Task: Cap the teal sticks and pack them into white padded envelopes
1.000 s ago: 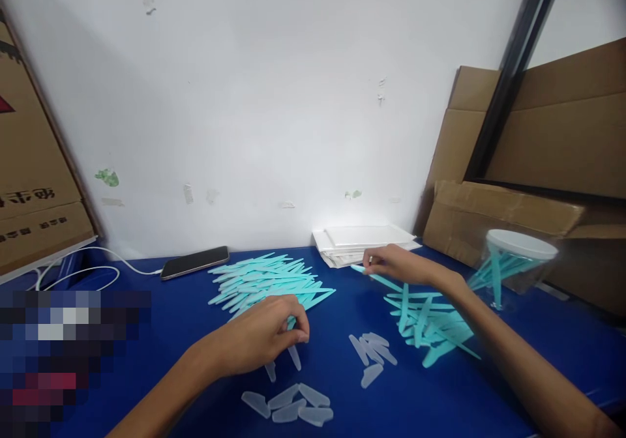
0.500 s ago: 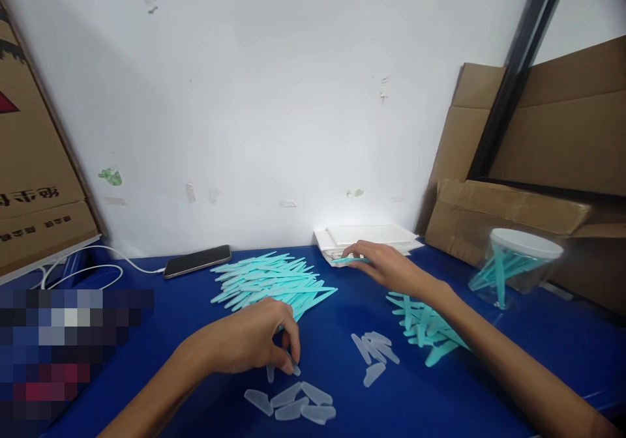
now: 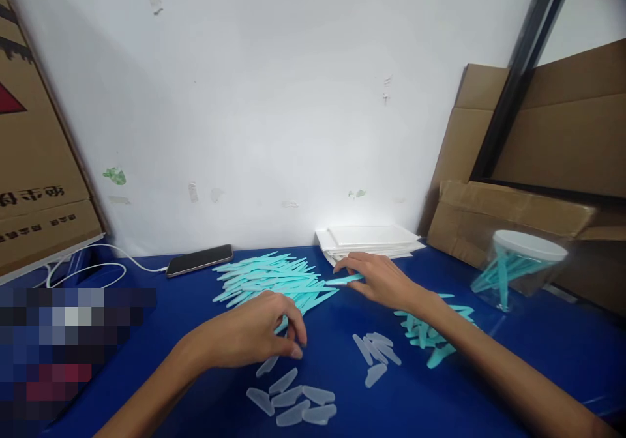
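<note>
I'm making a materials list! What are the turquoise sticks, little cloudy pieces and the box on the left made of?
Turquoise sticks: probably smooth, matte plastic, all one even colour. Little cloudy pieces: likely frosted plastic; the blue table shows faintly through. Box on the left: seemingly cardboard, dull, brown and printed.

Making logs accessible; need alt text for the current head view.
A person's right hand holds a turquoise stick beside a stick pile on a blue table; the left hand is curled near translucent pieces, its grip unclear. Around them: another such pile, a phone at left, a white stack and a clear container of sticks.
</note>
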{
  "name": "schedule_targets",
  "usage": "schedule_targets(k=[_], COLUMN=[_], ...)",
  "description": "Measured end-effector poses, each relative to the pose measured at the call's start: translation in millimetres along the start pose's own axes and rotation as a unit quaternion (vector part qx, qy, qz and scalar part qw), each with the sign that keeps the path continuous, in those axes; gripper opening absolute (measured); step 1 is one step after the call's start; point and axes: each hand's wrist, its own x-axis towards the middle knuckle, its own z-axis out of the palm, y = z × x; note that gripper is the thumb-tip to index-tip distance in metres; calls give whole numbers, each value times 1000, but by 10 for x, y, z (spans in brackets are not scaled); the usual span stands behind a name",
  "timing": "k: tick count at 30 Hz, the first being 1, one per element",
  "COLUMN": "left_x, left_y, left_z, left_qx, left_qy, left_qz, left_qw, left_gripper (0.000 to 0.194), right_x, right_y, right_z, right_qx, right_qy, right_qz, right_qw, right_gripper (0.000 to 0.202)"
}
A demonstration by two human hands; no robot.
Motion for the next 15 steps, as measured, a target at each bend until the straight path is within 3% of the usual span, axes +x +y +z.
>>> schedule_targets(k=[5, 9, 15], left_x=[-8, 3, 23], left_y=[-46, -31, 1], left_z=[20, 70, 104], left_qx=[-6, 11, -10], left_qy=[-60, -43, -3], left_qz=[-16, -6, -6], left_qw=[998, 999, 1000], left_gripper=[16, 9, 17], right_x=[-25, -20, 7], right_y=[-29, -31, -36], right_z=[2, 10, 25], right_qx=[49, 71, 47], right_qy=[-23, -4, 12], right_qz=[18, -9, -32], right_qw=[998, 997, 998], right_gripper=[46, 40, 38])
